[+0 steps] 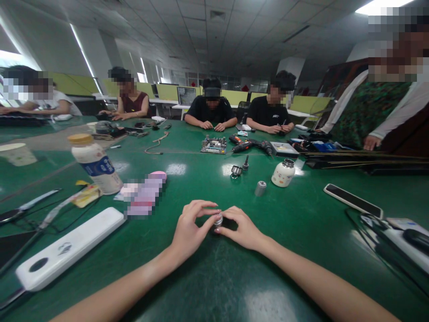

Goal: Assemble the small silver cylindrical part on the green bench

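Green tabletop [194,293]: left fingers [208,225] and right fingers [228,231] clamp a metal cylinder [218,220], axis near-upright.

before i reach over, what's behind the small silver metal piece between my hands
Beyond the small silver metal piece lies glossy green tabletop, then a rectangular multicoloured circuit board. The left hand and right hand hide part of the surface right behind it.

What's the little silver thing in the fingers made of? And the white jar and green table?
The little silver thing looks like metal, because it's grey and shiny. The white jar may be coated metal, since its neck gleams like steel. The green table mirrors the lights, so it's glossy, perhaps painted or plastic.
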A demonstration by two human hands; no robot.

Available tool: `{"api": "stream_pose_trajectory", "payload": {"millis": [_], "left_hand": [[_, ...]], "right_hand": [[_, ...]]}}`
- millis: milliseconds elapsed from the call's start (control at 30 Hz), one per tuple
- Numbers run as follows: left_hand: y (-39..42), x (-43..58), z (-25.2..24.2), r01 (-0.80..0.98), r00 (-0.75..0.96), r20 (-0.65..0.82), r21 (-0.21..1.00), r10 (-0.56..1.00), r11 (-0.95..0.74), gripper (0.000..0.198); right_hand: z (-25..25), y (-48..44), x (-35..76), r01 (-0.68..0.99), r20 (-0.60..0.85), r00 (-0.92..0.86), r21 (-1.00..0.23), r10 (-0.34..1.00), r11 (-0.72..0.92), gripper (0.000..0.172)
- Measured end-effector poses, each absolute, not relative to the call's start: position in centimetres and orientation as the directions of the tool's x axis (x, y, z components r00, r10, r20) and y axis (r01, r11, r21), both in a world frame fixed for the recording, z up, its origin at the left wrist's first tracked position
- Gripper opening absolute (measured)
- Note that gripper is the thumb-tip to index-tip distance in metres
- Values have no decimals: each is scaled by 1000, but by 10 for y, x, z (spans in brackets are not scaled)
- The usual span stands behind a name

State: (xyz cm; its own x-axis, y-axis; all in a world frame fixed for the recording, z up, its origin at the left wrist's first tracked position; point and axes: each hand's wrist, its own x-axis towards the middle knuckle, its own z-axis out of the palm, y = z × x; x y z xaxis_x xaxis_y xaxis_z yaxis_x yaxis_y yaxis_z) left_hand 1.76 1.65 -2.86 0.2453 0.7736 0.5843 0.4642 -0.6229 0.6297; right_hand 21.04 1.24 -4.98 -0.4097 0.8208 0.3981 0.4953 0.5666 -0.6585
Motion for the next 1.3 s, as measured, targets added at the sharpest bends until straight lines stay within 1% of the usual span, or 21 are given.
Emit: {"api": "stream_pose_trajectory", "payload": {"millis": [200,300,367,433,567,733,833,900,967,1133,1200,1300], "left_hand": [[16,19,-26,445,308,510,669,803,-596,18],[14,19,-27,428,344,503,668,793,-609,23],[13,20,-28,418,351,517,659,780,-625,26],[13,20,-27,430,331,538,645,775,-632,27],[15,19,-27,473,288,551,629,783,-617,30],[17,18,-28,467,255,567,637,783,-613,19],[20,16,-27,475,169,604,642,779,-602,18],[25,12,-27,510,102,614,643,782,-571,18],[32,7,-31,564,80,587,640,806,-523,18],[49,-3,-46,664,166,419,622,892,-416,17],[51,-4,-50,687,188,410,594,893,-418,18],[51,-4,-53,705,214,448,544,868,-455,23]], "right_hand": [[-51,12,211,511,391,-415,-647,822,566,28],[-51,12,211,514,394,-420,-639,818,572,27],[-50,12,210,511,398,-418,-640,817,574,29],[-49,11,210,504,400,-417,-645,816,574,31],[-48,11,210,493,399,-428,-649,811,580,29],[-48,12,210,524,382,-431,-632,818,571,31],[-47,12,210,539,376,-431,-621,820,569,32],[-47,11,210,540,373,-427,-625,823,564,33],[-46,11,210,535,369,-425,-635,827,558,33],[-45,10,211,530,356,-428,-646,831,549,34],[-45,10,211,535,355,-429,-641,831,550,34],[-46,11,211,544,356,-427,-634,831,550,34]]}}
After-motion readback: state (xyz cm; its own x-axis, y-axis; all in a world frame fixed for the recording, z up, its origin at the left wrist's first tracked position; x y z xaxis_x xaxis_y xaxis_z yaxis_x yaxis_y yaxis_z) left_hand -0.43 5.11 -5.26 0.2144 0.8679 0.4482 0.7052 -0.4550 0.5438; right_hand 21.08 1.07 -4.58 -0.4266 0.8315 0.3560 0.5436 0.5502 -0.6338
